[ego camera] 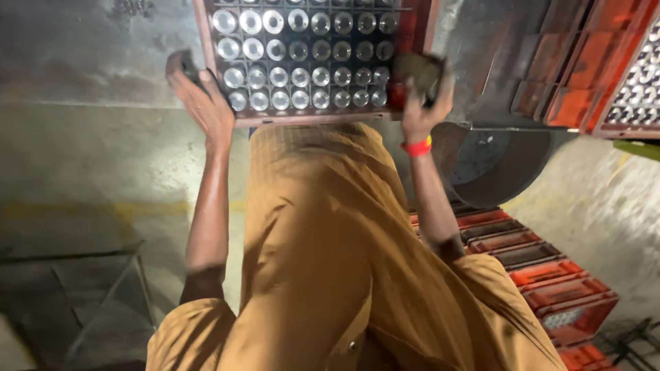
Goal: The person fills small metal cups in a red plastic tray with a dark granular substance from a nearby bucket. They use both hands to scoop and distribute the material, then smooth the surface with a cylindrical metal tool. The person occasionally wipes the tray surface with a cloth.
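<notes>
I'm looking straight down my own front here, tan shirt (323, 261) filling the middle of the view. Both arms are stretched out ahead, and between them sits the crate (313, 118), a red one packed with rows of shiny round bottle tops (300, 58). It's held out past my chest, its near rim level with my wrists.

My left hand (199, 96) is clamped on the crate's left edge, fingers curled tight around the side, something dark under them. My right hand (423, 93) grips the right edge, wrapped in what looks like a dark glove or cloth, closed firmly; a red wristband (417, 146) sits just below it.

Off to the right, more red crates are stacked (543, 275), and another full crate (636, 82) shows at the top corner. Grey concrete floor (89, 158) lies to the left.
</notes>
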The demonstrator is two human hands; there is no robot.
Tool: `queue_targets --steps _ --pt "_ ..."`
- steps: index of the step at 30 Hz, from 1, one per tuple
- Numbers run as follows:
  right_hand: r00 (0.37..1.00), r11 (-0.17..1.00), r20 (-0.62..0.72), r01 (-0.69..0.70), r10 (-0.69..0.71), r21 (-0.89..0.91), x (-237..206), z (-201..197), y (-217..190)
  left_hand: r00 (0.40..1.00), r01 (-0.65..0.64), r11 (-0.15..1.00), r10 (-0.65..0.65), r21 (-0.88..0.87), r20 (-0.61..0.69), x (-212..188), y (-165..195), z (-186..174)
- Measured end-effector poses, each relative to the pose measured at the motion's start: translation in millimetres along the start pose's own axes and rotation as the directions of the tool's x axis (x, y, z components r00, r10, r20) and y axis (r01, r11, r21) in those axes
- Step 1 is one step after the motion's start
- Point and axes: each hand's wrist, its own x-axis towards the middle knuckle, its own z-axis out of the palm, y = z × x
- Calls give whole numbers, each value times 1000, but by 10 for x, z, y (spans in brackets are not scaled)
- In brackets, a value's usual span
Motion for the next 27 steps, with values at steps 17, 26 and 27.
queue_targets --steps 17,26,27 --pt "840 925 399 376 -367 60 -125 -103 -171 994 27 998 -20 58 -108 10 0 117" --pt "985 985 126 98 -116 139 463 194 94 993 43 998 -37 52 -110 64 54 132" --pt "978 979 90 182 -190 97 615 351 65 994 37 998 -31 56 -108 70 57 126"
